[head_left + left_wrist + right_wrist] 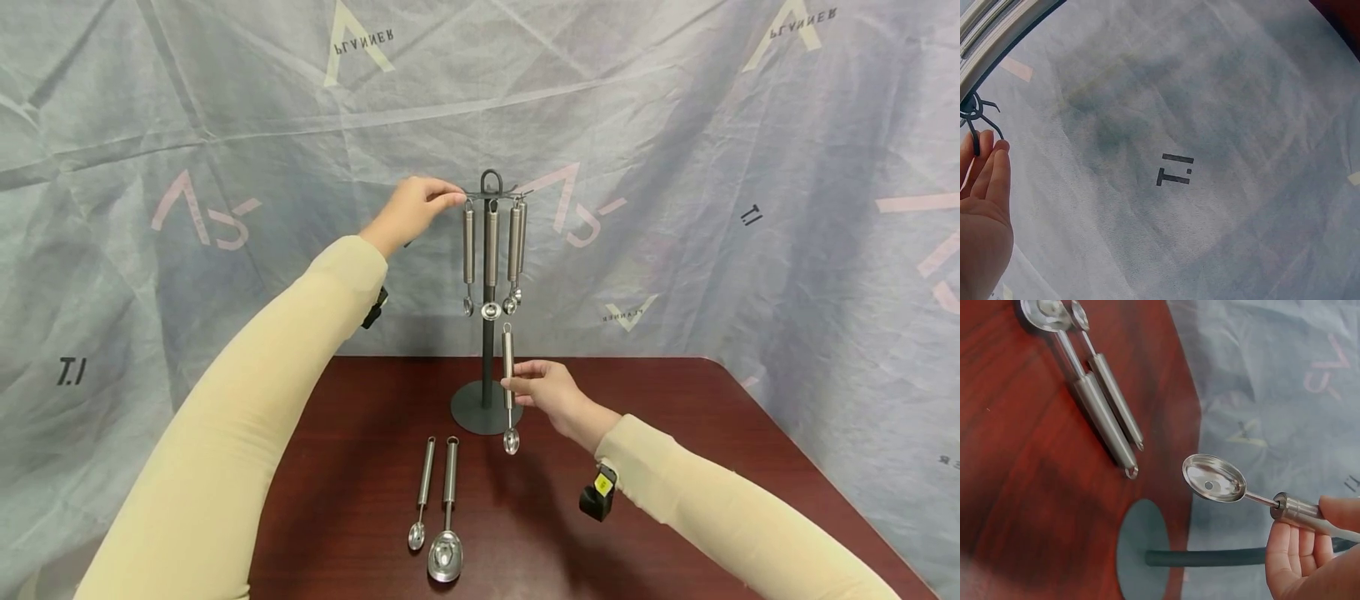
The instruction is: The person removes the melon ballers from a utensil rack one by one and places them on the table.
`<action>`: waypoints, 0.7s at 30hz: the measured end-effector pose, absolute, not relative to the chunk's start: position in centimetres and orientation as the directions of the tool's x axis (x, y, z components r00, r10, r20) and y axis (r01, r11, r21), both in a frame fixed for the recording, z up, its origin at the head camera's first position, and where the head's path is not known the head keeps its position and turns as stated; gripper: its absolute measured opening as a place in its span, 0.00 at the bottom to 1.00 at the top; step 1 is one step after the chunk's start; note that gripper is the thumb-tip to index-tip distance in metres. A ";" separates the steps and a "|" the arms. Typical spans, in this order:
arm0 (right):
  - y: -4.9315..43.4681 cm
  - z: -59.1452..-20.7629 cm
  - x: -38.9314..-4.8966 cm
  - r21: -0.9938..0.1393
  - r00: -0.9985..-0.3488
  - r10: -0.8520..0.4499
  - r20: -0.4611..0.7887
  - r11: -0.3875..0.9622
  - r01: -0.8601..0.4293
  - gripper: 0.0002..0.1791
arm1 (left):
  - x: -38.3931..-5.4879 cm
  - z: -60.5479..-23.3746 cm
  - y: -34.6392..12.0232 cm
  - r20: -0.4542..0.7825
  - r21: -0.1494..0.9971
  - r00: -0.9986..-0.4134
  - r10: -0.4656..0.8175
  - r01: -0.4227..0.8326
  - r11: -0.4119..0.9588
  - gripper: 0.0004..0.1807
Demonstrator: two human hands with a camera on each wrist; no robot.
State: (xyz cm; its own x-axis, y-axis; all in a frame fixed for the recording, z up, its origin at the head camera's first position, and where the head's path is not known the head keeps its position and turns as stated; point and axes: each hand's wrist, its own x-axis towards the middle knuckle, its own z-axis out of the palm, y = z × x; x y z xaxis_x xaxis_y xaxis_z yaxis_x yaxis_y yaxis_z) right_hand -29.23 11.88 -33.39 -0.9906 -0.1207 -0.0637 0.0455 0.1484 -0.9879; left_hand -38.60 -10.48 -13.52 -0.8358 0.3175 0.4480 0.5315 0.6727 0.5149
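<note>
1. Spoon [508,354]: in the air just right of the rack's pole in the head view, bowl down, loop [507,327] up, handle near vertical. Good attitude for a hook, I'd say; hold it.
2. Right hand [551,390]: thumb and fingers clamped on the handle, loop clear. Sound grip (covering the loop would block any hook). Firm enough to stop the handle rolling, since it looks slick.
3. Rack [488,342]: upright on its round base. Left hand [417,208] pinches a hook end at the top left; hands well apart. Brace lightly: a sideways pull up there could tip the stand.
4. Hanging spoons [492,250]: bowls sit just above the loop in the head view (depth, can't tell). Any lift should go around them, not through. Line the loop up with the hook tip before letting go.
5. Small spoon [427,475] and large spoon [450,479]: side by side on the table [637,500], loops toward the rack. Out of the lane; leave them alone meanwhile.
</note>
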 end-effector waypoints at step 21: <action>10.4 -37.8 -27.3 -0.986 -0.976 -0.172 -0.137 0.119 0.117 0.16 | -38.6 -13.9 -10.3 0.465 0.534 -0.836 0.292 0.528 0.660 0.23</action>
